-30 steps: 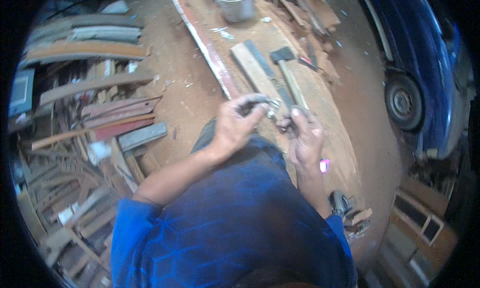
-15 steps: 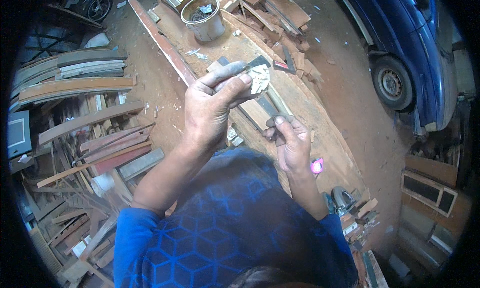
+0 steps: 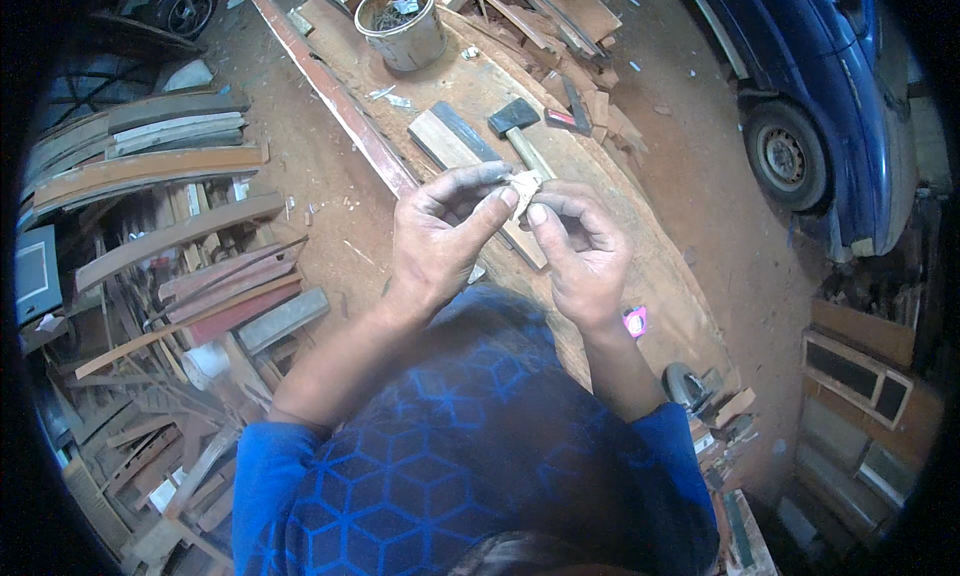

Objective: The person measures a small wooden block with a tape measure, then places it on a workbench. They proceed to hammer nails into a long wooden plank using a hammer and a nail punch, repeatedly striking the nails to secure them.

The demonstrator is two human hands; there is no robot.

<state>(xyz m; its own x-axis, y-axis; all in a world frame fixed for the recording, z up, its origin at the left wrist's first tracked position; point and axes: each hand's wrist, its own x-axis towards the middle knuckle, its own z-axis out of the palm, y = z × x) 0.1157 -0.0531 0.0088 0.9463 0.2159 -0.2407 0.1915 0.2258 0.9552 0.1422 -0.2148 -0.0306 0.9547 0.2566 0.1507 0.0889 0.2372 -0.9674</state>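
Note:
Over the workbench my two hands meet at a small crumpled whitish scrap (image 3: 525,188), perhaps paper or a thin wrapper; its exact kind is unclear. My left hand (image 3: 437,234) pinches it from the left between thumb and finger. From the right, the thumb and fingertips of my right hand (image 3: 585,254) close on its other edge. Beneath them lies a hammer (image 3: 513,117) with a dark head and pale handle, partly covered by my hands. Beside it rests a pale wooden strip (image 3: 436,140) along a grey one (image 3: 462,128).
A bucket (image 3: 410,48) of small metal bits stands on the bench (image 3: 640,266). A pink tape measure (image 3: 636,322) lies by my right wrist. Wood offcuts (image 3: 590,86) line the far edge. Stacked boards (image 3: 180,216) fill the left; a blue vehicle (image 3: 800,86) stands right.
My left hand has come down and nearer with the scrap. My right hand has risen to it and now grips its edge, leaving the hammer head and wood strips more exposed.

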